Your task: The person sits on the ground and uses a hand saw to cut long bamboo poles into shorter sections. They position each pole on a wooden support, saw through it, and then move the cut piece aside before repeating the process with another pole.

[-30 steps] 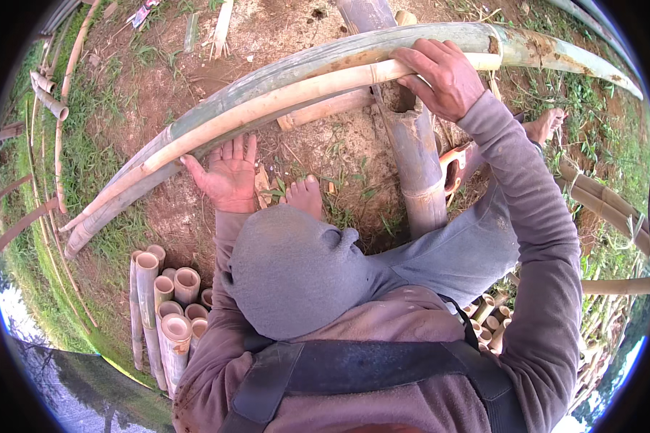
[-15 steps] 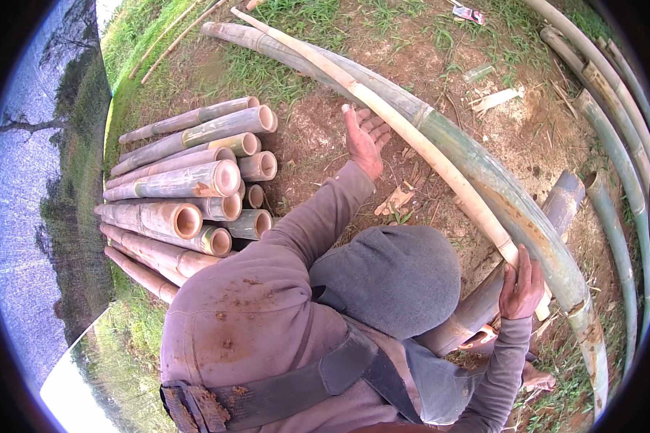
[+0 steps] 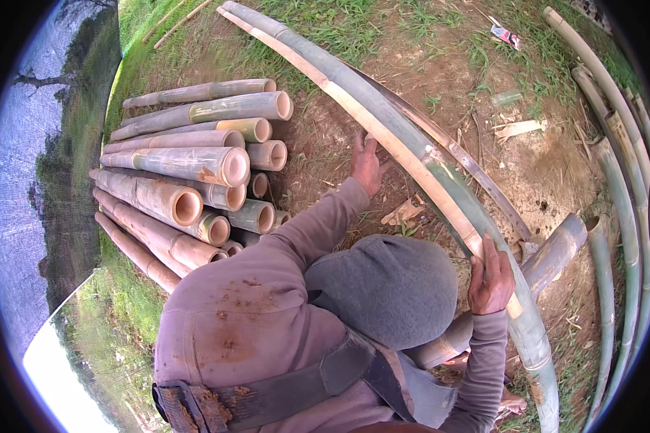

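Observation:
A long green bamboo pole [image 3: 325, 61] runs from the far left down to the near right. Along its near side lies a pale bamboo strip [image 3: 404, 159], touching or nearly touching it. My right hand [image 3: 495, 278] grips the strip near its near end, the thumb on the near edge and the fingers over onto the pole. Below the strip's middle is my left hand [image 3: 368, 169], empty, its fingers and thumb apart, close to the strip's edge. Under the pole's near part, a thick bamboo log [image 3: 556, 252] lies crosswise.
A stack of cut bamboo lengths [image 3: 188, 164] lies at the left. Several long poles [image 3: 632, 216] line the right side. Beyond the pole, a narrow darker strip [image 3: 491, 186] slants toward the log. Pale splinters [image 3: 520, 128] and a small packet [image 3: 505, 35] lie on the ground.
The pale strip has come down from across the pole to its near side. My right hand has moved left with it. My left hand has turned and dropped slightly. The darker strip now shows.

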`<act>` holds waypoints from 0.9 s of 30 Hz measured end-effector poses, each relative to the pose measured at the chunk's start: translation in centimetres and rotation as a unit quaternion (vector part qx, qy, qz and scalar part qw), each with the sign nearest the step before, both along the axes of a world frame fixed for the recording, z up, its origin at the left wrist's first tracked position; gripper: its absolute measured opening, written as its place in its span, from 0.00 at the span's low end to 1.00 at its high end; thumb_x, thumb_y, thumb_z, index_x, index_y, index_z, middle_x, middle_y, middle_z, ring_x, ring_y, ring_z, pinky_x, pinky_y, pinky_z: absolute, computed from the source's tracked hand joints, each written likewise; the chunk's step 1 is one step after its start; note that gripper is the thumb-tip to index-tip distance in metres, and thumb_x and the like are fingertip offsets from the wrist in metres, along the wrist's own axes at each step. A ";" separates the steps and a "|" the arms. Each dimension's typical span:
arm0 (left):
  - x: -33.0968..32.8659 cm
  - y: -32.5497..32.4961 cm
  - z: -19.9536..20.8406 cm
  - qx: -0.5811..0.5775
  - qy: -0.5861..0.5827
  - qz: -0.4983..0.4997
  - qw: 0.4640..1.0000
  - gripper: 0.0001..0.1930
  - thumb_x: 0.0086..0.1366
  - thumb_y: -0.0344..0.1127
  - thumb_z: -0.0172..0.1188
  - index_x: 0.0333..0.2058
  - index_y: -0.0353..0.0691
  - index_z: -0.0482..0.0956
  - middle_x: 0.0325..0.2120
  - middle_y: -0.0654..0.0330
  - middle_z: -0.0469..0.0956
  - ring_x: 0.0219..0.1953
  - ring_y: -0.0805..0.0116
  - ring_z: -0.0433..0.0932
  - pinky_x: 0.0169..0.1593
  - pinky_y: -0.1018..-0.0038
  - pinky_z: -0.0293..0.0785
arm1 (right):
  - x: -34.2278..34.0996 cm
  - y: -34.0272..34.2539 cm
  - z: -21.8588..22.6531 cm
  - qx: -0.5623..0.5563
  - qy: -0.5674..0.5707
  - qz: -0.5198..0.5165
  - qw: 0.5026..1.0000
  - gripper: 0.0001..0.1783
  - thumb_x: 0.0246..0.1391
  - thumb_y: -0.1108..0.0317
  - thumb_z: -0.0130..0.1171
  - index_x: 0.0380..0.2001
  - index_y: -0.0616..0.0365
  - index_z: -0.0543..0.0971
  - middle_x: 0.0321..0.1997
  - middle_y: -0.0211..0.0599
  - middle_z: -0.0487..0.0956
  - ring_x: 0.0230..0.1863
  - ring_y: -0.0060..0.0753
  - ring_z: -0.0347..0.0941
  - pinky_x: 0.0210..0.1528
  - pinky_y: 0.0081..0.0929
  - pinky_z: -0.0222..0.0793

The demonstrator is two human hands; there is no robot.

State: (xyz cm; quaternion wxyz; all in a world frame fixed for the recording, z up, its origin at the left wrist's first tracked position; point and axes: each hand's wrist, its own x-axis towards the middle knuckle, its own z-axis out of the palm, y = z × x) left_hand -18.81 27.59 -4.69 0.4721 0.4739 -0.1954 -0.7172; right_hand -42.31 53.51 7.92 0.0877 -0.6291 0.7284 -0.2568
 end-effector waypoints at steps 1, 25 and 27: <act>0.1 0.1 0.1 0.002 -0.002 -0.001 1.000 0.33 0.80 0.52 0.54 0.76 0.57 0.51 0.68 0.59 0.67 0.65 0.51 0.72 0.66 0.38 0.70 | 0.1 0.0 0.1 0.002 0.000 0.001 1.000 0.29 0.61 0.70 0.68 0.66 0.58 0.79 0.37 0.46 0.78 0.35 0.53 0.77 0.39 0.47 0.73; 0.7 0.2 -2.9 -0.062 0.054 -0.002 0.997 0.23 0.84 0.46 0.44 0.69 0.39 0.65 0.63 0.56 0.74 0.64 0.58 0.76 0.69 0.58 0.72 | 3.5 2.4 -0.4 0.001 -0.021 -0.005 1.000 0.29 0.58 0.72 0.69 0.64 0.61 0.80 0.37 0.45 0.80 0.35 0.49 0.78 0.39 0.44 0.74; 1.1 0.2 -3.1 -0.069 0.069 -0.007 0.995 0.23 0.85 0.47 0.43 0.69 0.39 0.64 0.63 0.55 0.74 0.63 0.58 0.76 0.69 0.58 0.72 | 3.5 2.5 -0.7 -0.002 -0.027 -0.002 1.000 0.29 0.58 0.72 0.69 0.64 0.61 0.80 0.37 0.45 0.79 0.35 0.49 0.77 0.39 0.44 0.74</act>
